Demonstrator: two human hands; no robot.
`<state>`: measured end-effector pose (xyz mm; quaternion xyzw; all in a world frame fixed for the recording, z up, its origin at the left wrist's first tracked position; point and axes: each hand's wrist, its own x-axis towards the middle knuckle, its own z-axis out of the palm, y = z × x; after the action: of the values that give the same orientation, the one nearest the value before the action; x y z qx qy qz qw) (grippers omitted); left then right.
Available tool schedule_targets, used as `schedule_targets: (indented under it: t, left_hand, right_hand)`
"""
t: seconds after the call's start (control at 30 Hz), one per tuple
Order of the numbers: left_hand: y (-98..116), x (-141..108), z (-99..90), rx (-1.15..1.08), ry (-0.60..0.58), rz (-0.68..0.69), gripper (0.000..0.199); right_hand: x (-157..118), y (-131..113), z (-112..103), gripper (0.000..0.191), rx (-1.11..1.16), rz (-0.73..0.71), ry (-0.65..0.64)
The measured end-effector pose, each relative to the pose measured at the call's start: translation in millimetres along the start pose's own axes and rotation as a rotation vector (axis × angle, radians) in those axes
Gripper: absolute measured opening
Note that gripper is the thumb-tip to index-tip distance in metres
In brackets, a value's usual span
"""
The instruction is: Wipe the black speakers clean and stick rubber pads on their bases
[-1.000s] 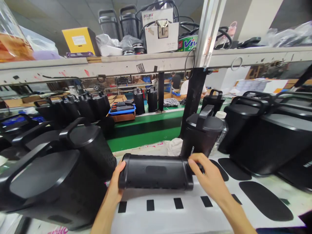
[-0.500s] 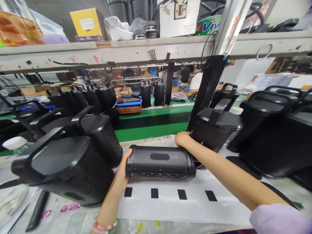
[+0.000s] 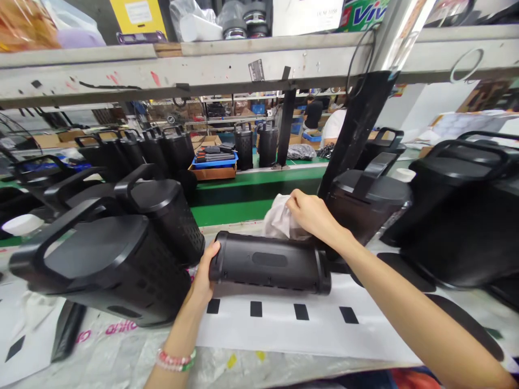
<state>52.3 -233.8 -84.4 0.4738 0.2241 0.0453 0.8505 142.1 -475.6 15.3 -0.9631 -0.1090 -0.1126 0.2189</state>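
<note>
Clasped the left end of a black casing in the left grip, thumb uppermost (with a beaded bracelet in pink, white and green at the wrist). Held it on its side above a white sheet on the desk, just behind a row of small black squares, with contact below hard to tell. Pinched a crumpled white cloth in the closed right grip, just behind the casing. Worked amid upright casings with carrying handles, crowded at left and right. Faced a green strip, a blue tray of dark items and, farther off, two people, seen beneath a shelf bearing a yellow box.
</note>
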Motion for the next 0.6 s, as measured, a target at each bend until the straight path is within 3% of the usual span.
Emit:
schedule_targets:
  t: [0.23,0.4,0.5,0.6]
  left_hand:
    - [1.2,2.1,2.6,0.009,0.068,-0.044,0.024]
    - [5.5,1.0,5.0,0.033,0.137,-0.112,0.018]
    - [8.0,-2.1,8.8,0.056,0.168,-0.139,0.016]
    - [10.3,-7.1,14.4,0.067,0.180,-0.120,0.015]
  right_hand:
    - [-12.1,14.6,-1.4,0.025,0.586,-0.053,0.198]
    - [-21.9,-4.1,-23.0,0.033,1.312,-0.076,0.170]
    - [-37.5,-25.5,-45.6,0.031,1.396,-0.102,0.228]
    - [-54.4,-29.0,-75.6,0.032,1.251,0.009,0.361]
